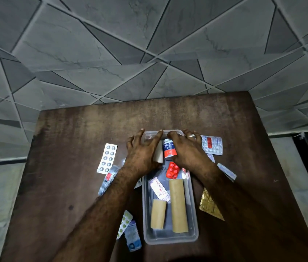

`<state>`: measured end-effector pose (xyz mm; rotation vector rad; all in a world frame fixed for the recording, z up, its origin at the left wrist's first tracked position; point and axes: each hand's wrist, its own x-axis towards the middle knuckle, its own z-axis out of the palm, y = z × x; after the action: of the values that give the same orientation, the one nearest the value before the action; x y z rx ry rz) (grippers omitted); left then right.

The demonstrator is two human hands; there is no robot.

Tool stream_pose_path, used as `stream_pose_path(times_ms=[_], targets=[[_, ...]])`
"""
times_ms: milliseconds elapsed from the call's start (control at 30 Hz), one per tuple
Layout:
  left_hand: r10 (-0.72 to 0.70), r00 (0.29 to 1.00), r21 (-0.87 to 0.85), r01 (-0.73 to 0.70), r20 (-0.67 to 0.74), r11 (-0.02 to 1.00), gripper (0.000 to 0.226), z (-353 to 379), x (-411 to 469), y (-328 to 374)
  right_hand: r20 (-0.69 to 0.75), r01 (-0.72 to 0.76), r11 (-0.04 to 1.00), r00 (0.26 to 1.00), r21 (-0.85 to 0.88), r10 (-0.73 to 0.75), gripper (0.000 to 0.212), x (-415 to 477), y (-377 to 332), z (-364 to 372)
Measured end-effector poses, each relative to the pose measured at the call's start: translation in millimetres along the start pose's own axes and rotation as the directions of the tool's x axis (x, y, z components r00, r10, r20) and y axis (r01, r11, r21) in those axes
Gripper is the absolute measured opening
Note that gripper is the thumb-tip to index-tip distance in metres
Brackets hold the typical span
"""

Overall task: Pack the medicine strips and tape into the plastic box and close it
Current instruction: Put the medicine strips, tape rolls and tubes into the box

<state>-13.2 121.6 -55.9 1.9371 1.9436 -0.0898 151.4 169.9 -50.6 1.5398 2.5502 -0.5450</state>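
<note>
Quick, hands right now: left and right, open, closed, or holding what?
Left hand: fingers spread beside the beige roll; whether it grips cannot be told.
Right hand: fingers curled round the adhesive tape.

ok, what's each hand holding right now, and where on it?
Right hand grips the adhesive tape roll by its right side. Left hand rests on a beige roll beside it; grip there cannot be told.
</note>
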Motion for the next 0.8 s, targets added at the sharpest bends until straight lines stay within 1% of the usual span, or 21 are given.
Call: stream_pose_path(times_ms=[67, 100, 167, 200, 267, 300, 333, 400, 433, 500, 567, 633, 667, 733, 800], targets=[[0.008, 1.0, -0.013, -0.008, 0.017, 1.0, 0.109, 0.4, -1.9, 0.7, 0.008, 0.012, 0.999, 1.0, 0.045, -0.012, 0.07, -1.8, -0.1, -1.9], [0.016, 1.0, -0.039, -0.015, 0.006, 0.999, 0.107, 0.4, -2.9, 0.3, -0.004, 0.017, 0.994, 1.0, 0.106, -0.017, 0.072, -3.5, 1.0, -5.0], [0.008, 0.996, -0.164, -0.022, -0.088, 0.986, 0.099, 1.2, -6.6, -4.2, -0.077, 0.033, 0.958, 0.997, 0.284, -0.011, 0.072, -7.3, 7.8, -12.5], [-0.017, 0.984, -0.245, -0.027, -0.176, 0.969, 0.092, 1.8, -9.6, -8.1, -0.142, 0.041, 0.928, 0.99, 0.369, 0.013, 0.068, -9.3, 14.6, -15.9], [-0.102, 0.923, -0.389, -0.055, -0.371, 0.919, 0.072, 6.7, -16.9, -21.2, -0.231, 0.001, 0.866, 0.964, 0.5, 0.132, 0.054, -14.0, 33.8, -18.3], [-0.173, 0.882, -0.455, -0.052, -0.439, 0.889, 0.06, 9.8, -21.8, -29.1, -0.231, -0.054, 0.843, 0.951, 0.536, 0.208, 0.047, -16.7, 44.9, -17.4], [-0.261, 0.852, -0.522, -0.017, -0.454, 0.853, 0.05, 14.3, -27.0, -38.6, -0.206, -0.127, 0.828, 0.938, 0.546, 0.279, 0.041, -19.1, 55.5, -14.4], [-0.412, 0.83, -0.599, 0.121, -0.376, 0.792, 0.037, 21.8, -38.5, -54.9, -0.128, -0.268, 0.818, 0.916, 0.509, 0.38, 0.037, -26.1, 73.3, -4.1], [-0.458, 0.827, -0.599, 0.196, -0.324, 0.777, 0.034, 25.7, -44.8, -61.0, -0.091, -0.317, 0.817, 0.909, 0.482, 0.406, 0.038, -30.3, 79.5, 1.9], [-0.492, 0.841, -0.557, 0.304, -0.225, 0.773, 0.034, 35.6, -57.5, -69.6, -0.009, -0.386, 0.82, 0.903, 0.423, 0.43, 0.041, -39.7, 84.5, 14.4], [-0.47, 0.871, -0.425, 0.376, -0.139, 0.823, 0.038, 46.3, -68.9, -72.2, 0.057, -0.443, 0.832, 0.89, 0.335, 0.452, 0.046, -51.0, 81.6, 25.6], [-0.448, 0.89, -0.273, 0.412, -0.084, 0.869, 0.046, 54.7, -77.4, -67.2, 0.04, -0.459, 0.851, 0.884, 0.253, 0.465, 0.058, -61.6, 76.4, 38.0], [-0.444, 0.892, -0.225, 0.418, -0.078, 0.88, 0.049, 58.8, -79.5, -62.7, 0.021, -0.458, 0.856, 0.884, 0.238, 0.467, 0.064, -66.4, 73.8, 45.2], [-0.436, 0.896, -0.156, 0.42, -0.087, 0.894, 0.049, 62.4, -81.7, -48.9, 0.03, -0.472, 0.863, 0.88, 0.182, 0.475, 0.073, -75.3, 65.3, 51.1], [-0.414, 0.904, -0.114, 0.402, -0.105, 0.908, 0.046, 65.2, -81.5, -36.1, 0.022, -0.48, 0.873, 0.877, 0.085, 0.48, 0.075, -80.1, 59.3, 54.9]])
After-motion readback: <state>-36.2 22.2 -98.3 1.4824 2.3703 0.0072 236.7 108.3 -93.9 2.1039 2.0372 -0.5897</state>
